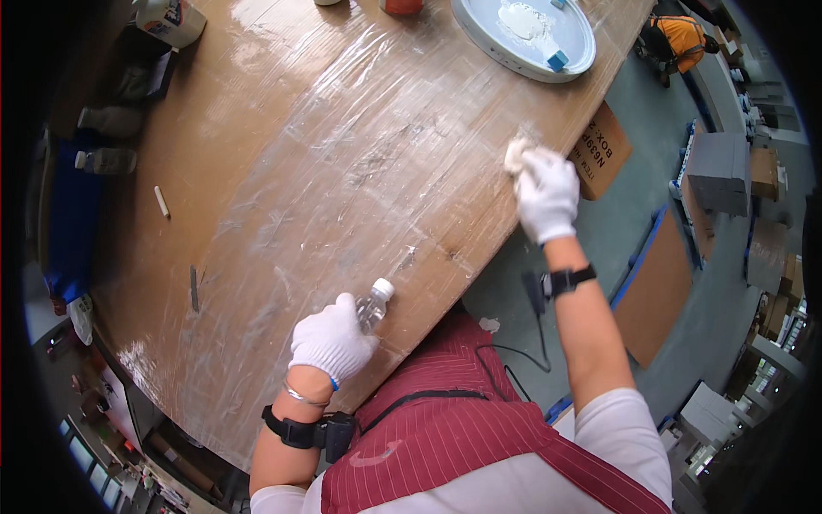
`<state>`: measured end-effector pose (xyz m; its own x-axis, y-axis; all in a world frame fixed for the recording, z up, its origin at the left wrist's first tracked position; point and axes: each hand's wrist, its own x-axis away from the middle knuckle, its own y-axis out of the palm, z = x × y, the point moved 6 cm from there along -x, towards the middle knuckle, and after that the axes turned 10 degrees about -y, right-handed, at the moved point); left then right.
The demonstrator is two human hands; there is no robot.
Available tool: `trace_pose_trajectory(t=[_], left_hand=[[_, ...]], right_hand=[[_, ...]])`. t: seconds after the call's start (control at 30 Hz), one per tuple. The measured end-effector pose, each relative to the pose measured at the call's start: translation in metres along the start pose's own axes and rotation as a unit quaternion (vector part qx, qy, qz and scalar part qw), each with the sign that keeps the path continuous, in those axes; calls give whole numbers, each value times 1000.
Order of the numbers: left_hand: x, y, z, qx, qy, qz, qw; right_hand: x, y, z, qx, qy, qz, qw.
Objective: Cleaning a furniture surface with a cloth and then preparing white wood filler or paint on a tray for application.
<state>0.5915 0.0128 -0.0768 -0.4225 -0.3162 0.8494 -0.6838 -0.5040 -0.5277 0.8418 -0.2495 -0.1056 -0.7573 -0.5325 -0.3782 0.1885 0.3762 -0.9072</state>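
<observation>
Film [317, 163] covers the tabletop [184, 128], likely as protection; by its near edge, the left hand [332, 336] encloses a bottle [372, 312], the right hand [548, 193] pinches a wad [515, 156].

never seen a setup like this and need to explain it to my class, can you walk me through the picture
There is no robot here, only a person wearing gloves. The one picture comes from a camera on their head, looking down; its wide lens bends straight edges. The left hand holds a small clear bottle. The right hand holds a pale wad, a bit blurred, near the edge of the table. Each wrist wears a black band. On the film-covered table lie a white stick, a grey strip and a round tray bearing white stuff and blue blocks.
</observation>
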Motion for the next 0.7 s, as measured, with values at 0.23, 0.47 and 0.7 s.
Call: trace_pose_trajectory(t=[0.23,0.47,0.7], left_hand=[[-16,-29,98,-16,62,41,997],[-9,-45,143,-23,78,52,995],[3,-7,77,-67,-31,1,997]], right_hand=[[-1,15,13,-1,102,-40,994],[-14,5,20,-48,34,-58,997],[58,-7,-97,-175,-235,-192,937]])
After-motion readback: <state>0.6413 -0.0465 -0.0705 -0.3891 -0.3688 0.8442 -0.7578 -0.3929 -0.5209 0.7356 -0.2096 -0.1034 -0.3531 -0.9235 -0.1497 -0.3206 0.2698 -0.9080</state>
